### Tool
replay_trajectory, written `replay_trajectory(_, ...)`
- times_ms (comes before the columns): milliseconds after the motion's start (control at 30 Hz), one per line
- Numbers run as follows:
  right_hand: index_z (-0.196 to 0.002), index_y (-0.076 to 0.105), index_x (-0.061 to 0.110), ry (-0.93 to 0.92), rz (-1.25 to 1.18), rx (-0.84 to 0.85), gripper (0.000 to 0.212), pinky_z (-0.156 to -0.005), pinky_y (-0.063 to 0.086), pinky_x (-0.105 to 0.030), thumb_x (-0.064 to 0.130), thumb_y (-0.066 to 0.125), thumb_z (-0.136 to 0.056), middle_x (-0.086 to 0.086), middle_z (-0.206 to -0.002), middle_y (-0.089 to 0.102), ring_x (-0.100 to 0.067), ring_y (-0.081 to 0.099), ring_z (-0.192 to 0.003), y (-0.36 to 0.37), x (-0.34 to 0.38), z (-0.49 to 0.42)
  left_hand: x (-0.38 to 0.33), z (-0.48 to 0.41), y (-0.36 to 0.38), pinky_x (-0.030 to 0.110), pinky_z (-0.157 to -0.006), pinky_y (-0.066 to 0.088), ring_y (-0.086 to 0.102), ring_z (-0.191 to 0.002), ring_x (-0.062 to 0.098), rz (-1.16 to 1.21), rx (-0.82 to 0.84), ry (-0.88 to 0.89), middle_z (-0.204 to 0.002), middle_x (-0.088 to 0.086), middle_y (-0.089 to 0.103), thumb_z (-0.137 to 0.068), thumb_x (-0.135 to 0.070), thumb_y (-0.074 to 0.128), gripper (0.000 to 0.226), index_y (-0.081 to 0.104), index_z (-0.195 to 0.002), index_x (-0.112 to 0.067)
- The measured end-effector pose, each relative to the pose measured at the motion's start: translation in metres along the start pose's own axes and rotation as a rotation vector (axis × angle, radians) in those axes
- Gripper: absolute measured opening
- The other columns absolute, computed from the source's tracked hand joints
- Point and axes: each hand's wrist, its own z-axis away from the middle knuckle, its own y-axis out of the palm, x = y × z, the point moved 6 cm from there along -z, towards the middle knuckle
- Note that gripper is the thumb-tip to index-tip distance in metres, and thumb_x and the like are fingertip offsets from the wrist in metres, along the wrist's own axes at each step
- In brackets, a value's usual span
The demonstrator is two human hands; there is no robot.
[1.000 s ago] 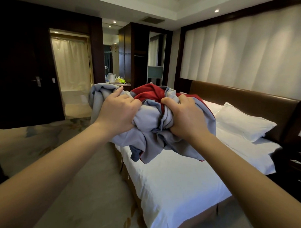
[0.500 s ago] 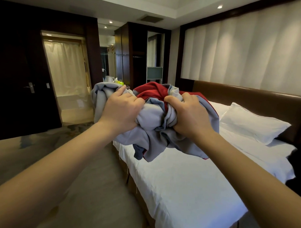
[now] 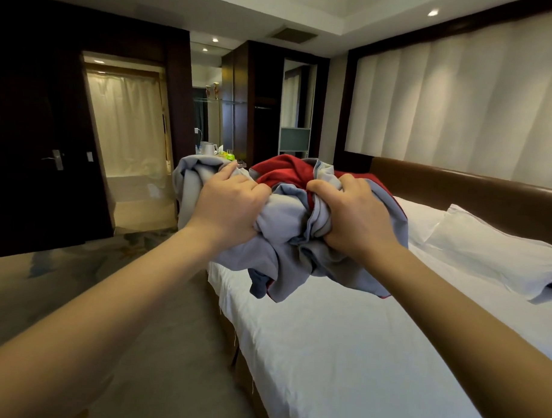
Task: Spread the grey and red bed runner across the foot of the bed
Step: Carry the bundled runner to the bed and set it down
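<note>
The grey and red bed runner (image 3: 286, 228) is bunched into a crumpled bundle held in the air above the bed (image 3: 341, 352). My left hand (image 3: 229, 208) grips its grey left part. My right hand (image 3: 359, 215) clutches the folds on the right, where red fabric shows at the top. Loose grey ends hang down just above the white sheet. The bed's left edge runs below the bundle.
White pillows (image 3: 492, 250) lie at the brown headboard (image 3: 463, 196) on the right. Carpeted floor (image 3: 124, 297) stretches to the left of the bed. A dark door (image 3: 35, 156), a curtained opening (image 3: 127, 125) and a small counter with a kettle (image 3: 208, 148) stand behind.
The view has shifted right and closer along the bed. Both hands keep the same grip on the bundled runner, which stays raised over the sheet.
</note>
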Motion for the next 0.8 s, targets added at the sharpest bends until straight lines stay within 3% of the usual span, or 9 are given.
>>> replay_trajectory(400,-0.125,0.050,0.029,0.010,0.014,0.023,0.055,-0.064,0.049,-0.039,0.039,0.070,-0.075,-0.013,-0.101,0.049,-0.034,0.047,-0.096,0.099,-0.026,-0.109,0.065,-0.052,0.120,0.045,-0.102,0.040,0.063,-0.076,0.032,-0.016,0.057,-0.026,-0.072,0.012,0.068,-0.064,-0.018,0.064,0.013,0.065,-0.076,-0.012)
replay_trajectory(800,-0.127,0.049,0.030,0.129,0.100,0.037,0.061,-0.065,0.051,-0.039,0.037,0.072,-0.071,-0.013,-0.102,0.050,-0.033,0.048,-0.096,0.198,-0.012,-0.199,0.153,-0.078,0.245,0.042,-0.092,0.045,0.060,-0.068,0.032,0.069,0.025,0.070,-0.065,0.012,0.065,-0.061,-0.016,0.067,0.010,0.062,-0.069,-0.013)
